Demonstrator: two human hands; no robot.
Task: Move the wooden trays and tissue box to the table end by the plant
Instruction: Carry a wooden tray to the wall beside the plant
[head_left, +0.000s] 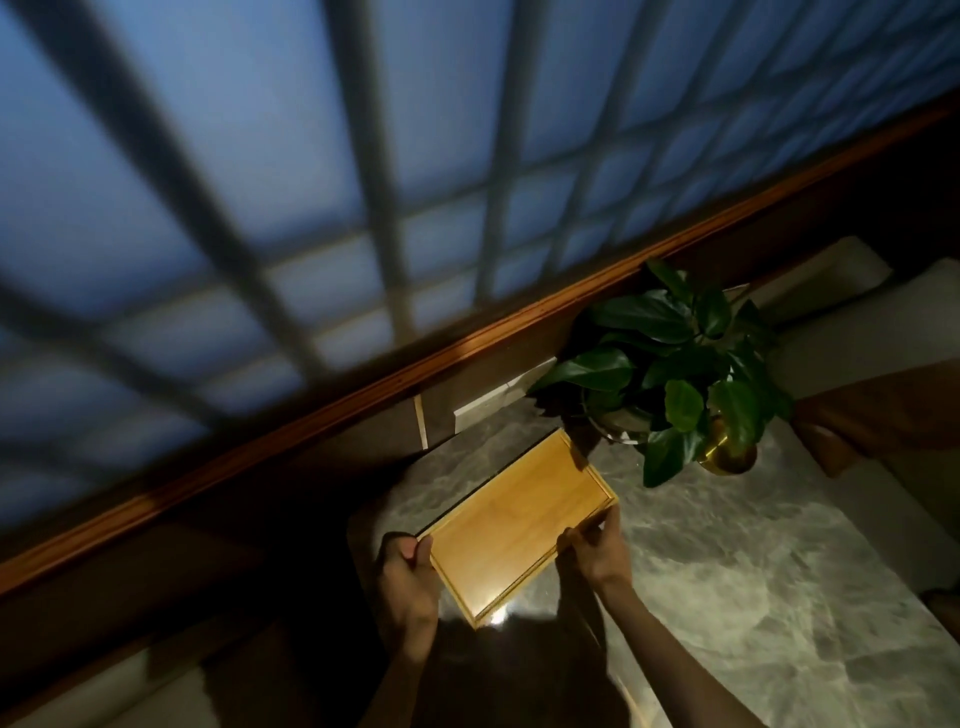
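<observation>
A flat rectangular wooden tray with a low raised rim lies at the far end of the grey marble table, its far corner close to the plant. My left hand grips the tray's left long edge with thumb on top. My right hand pinches the right long edge near the corner. Whether the tray rests on the table or hovers just above it, I cannot tell. No tissue box or other tray is in view.
The leafy green plant stands in a glass bowl beside a gold pot at the table's end. A wooden rail runs under a large gridded window. Cushioned seats flank the table on the right.
</observation>
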